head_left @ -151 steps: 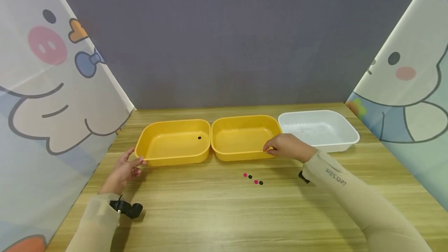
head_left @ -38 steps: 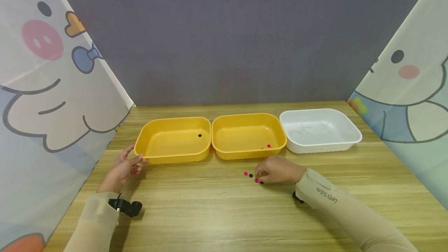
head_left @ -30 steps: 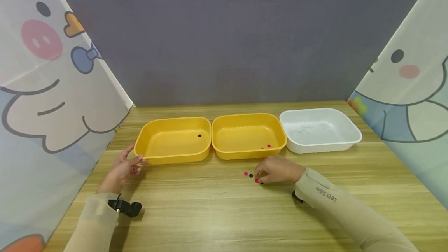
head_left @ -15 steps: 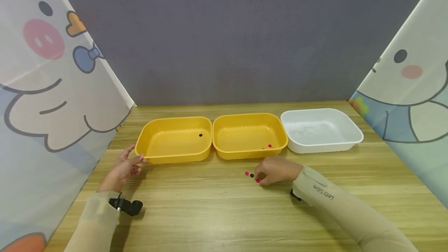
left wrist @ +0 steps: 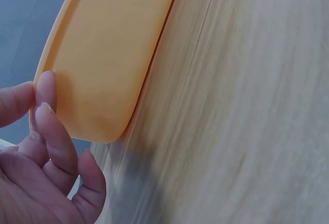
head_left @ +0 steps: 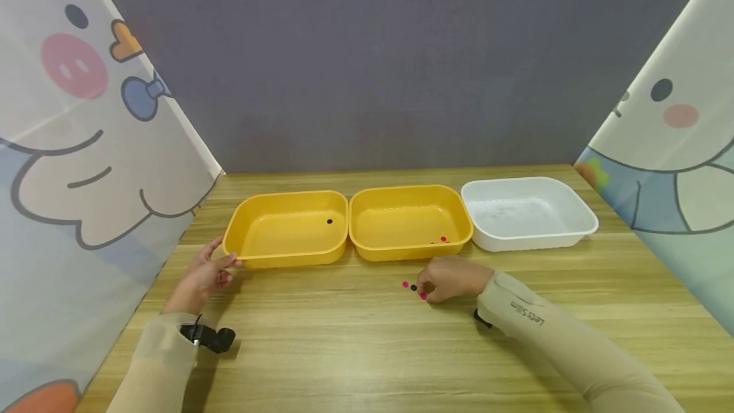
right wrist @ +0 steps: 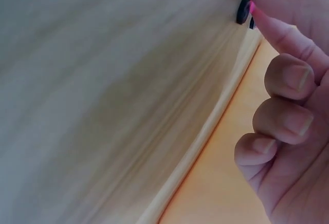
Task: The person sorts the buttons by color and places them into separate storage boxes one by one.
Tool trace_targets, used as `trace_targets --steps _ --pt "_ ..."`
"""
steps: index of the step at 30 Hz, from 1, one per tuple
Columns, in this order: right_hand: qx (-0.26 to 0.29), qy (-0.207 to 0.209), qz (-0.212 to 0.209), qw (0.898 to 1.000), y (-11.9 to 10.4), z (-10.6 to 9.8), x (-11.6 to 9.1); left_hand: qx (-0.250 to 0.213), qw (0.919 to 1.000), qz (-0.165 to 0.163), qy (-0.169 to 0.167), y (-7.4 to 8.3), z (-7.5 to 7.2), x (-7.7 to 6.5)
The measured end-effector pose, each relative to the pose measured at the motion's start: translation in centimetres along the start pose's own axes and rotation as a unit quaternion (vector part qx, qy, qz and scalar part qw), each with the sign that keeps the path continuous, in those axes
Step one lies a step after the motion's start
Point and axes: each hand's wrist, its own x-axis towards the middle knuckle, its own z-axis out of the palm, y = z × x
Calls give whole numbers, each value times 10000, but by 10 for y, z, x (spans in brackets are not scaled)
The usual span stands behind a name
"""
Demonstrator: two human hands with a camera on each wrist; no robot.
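My left hand point(head_left: 202, 278) pinches the near left corner of the left yellow tray point(head_left: 287, 260); in the left wrist view, thumb and index finger point(left wrist: 46, 88) sit either side of its rim. My right hand point(head_left: 452, 279) is low at the table in front of the middle yellow tray point(head_left: 410, 252). Its thumb and index fingertips pinch a small black disc point(right wrist: 242, 11), tilted on edge, while the other fingers curl in. A pink disc point(head_left: 423, 296) lies right at those fingertips. Just left are another black disc point(head_left: 414, 287) and a pink disc point(head_left: 405, 284).
The left tray holds one black disc point(head_left: 329, 222). In the middle tray a pink disc point(head_left: 443, 239) lies near the front wall, with dark ones partly hidden by the rim. A white tray point(head_left: 533, 241) stands to the right. A grey partition point(head_left: 367, 81) rises behind.
My right hand has come from the middle tray's front rim down to the discs on the table. A pink disc now shows in that tray. My left hand keeps its place.
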Motion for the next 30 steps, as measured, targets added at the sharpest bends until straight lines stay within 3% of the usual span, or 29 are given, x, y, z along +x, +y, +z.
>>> trace_targets --steps 8,20,30 --pt "-2 -7 -30 10000 -2 -1 0 -168 9998 -21 38 1 1 0" --pt "-102 43 -37 9999 -2 -1 0 -3 10000 75 -41 0 -1 -1" --pt "-307 97 -76 9995 -8 -2 2 -128 9998 -115 131 -1 2 3"
